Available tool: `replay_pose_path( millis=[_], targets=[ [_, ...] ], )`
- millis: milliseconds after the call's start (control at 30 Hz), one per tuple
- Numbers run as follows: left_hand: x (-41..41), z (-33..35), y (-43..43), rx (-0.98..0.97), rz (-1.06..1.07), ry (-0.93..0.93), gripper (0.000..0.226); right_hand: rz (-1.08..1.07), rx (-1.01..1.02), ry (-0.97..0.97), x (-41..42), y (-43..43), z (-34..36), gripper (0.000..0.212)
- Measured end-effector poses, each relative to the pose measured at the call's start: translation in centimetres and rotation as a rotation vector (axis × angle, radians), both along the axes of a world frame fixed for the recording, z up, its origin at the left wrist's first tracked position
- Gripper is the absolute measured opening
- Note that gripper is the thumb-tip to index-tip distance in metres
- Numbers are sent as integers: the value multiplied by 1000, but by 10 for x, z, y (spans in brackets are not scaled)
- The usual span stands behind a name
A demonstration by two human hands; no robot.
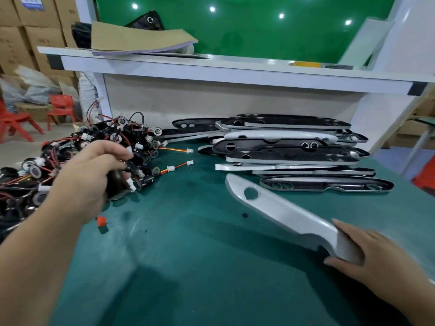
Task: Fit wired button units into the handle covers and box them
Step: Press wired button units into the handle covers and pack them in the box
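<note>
Head view, with clock directions read across the picture from its centre.

The left hand (94,175) is at 9 o'clock, at the near edge of the heap of wired button units (131,142). Its fingers are curled down and closed round a dark unit (115,184). That unit is blurred, so I cannot tell which way it points.

The right hand (369,252) is at 4 o'clock and grips the near end of the white handle cover (282,212). One digit lies along the cover's upper edge and another curls under its lower edge, so the end sits pinched between them. The cover's long axis runs from 4 o'clock at the hand towards 10 o'clock. Its free end points away and to the left, and a round hole (250,192) sits near that tip. The glossy outer face is up. The cover is just above the green mat (188,267), and I cannot tell whether the tip touches it.

At 1 to 2 o'clock is the stack of handle covers (294,147). Their long axes lie 9 to 3 o'clock, and most have the dark hollow side showing.

Between heap and stack, two loose leads (179,150) with white plugs point towards 3 o'clock. A small red piece (101,221) lies on the mat at 8 o'clock.

Behind, at 12 o'clock, a white shelf (235,71) carries a cardboard sheet (141,38). Red chairs (61,107) stand at 10 o'clock.
</note>
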State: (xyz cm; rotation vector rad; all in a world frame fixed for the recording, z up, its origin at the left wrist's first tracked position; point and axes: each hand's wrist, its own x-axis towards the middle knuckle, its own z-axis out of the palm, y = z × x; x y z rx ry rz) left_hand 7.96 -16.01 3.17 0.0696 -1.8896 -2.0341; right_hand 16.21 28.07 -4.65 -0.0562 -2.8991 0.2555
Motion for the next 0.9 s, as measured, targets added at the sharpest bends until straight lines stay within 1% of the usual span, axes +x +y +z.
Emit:
replay_pose_path(
  millis=[67, 133, 167, 200, 233, 333, 433, 500, 633, 767, 833, 900],
  targets=[
    [13, 13, 39, 120, -288, 78, 44, -45, 1, 67, -13, -12, 6, 96],
    [20, 16, 69, 232, -585, 149, 31, -60, 11, 103, -27, -28, 12, 91],
    [20, 15, 81, 292, -688, 159, 26, -54, 32, 110, -33, -36, 14, 89],
    [20, 11, 90, 347, -746, 158, 23, -50, 55, 113, -38, -44, 14, 87],
    [18, 7, 97, 396, -764, 153, 22, -45, 75, 131, -41, -49, 12, 85],
    [10, -10, 102, 476, -710, 148, 23, -11, 110, 232, -42, -56, 1, 81],
    [2, -20, 92, 386, -635, 163, 26, 2, 166, 313, -42, -51, -7, 79],
    [-3, -22, 81, 334, -601, 167, 26, -6, 163, 345, -43, -50, -8, 79],
    [-6, -26, 65, 320, -620, 115, 24, -34, 135, 344, -42, -50, -8, 80],
    [-11, -31, 62, 291, -607, 68, 21, -21, 163, 330, -40, -49, -7, 80],
    [-13, -33, 62, 278, -598, 61, 20, -11, 161, 354, -39, -48, -6, 78],
    [-15, -36, 63, 273, -589, 53, 19, 34, 203, 388, -38, -50, -6, 73]
  ],
)
